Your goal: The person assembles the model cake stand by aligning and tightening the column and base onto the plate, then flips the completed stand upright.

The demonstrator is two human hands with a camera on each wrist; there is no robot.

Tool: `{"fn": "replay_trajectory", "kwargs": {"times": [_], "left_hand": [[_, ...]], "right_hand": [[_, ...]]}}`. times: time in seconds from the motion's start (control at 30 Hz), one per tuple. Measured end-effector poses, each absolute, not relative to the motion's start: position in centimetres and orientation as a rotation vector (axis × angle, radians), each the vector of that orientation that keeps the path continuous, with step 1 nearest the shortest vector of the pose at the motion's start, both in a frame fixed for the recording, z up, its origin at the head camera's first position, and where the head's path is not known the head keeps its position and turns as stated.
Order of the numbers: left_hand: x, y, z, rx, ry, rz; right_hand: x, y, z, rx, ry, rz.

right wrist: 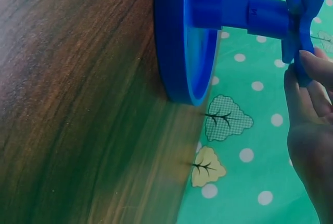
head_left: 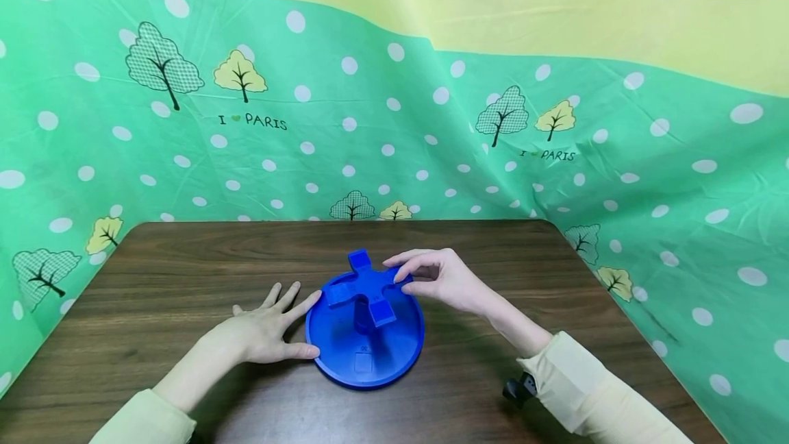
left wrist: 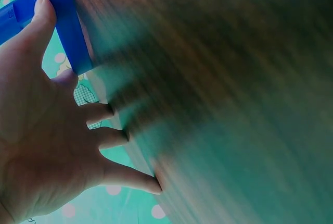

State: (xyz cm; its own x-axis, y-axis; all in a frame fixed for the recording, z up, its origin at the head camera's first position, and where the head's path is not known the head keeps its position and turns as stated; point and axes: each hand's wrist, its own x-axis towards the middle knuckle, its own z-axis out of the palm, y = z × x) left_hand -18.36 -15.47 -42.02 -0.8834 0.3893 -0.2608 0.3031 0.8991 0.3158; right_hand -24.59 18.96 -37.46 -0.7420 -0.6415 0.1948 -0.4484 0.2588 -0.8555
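Note:
A round blue base [head_left: 342,356] with a raised rim lies flat on the table. From its middle rises a blue post [right wrist: 234,11] made of stepped sections, topped by a four-armed blue cross piece [head_left: 372,284]. My right hand [head_left: 448,284] pinches one arm of this cross between thumb and fingers. My left hand [head_left: 259,336] is spread at the base's left side, thumb and index finger against the rim. In the left wrist view, the thumb [left wrist: 44,18] lies over the rim, while other fingertips touch the tabletop.
The dark wood-grain table [head_left: 203,259] has rounded far corners. Behind it and along its sides hangs a green and yellow cloth [head_left: 345,108] printed with dots and trees. A black device [head_left: 519,389] shows at the right sleeve cuff.

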Motion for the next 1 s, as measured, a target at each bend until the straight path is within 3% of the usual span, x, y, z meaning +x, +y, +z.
{"fn": "replay_trajectory", "kwargs": {"times": [1.0], "left_hand": [[-18.4,-15.4,-41.9,0.511,2.743,0.372]], "right_hand": [[-24.3,20.2,-36.4,-0.966,2.388,-1.484]]}}
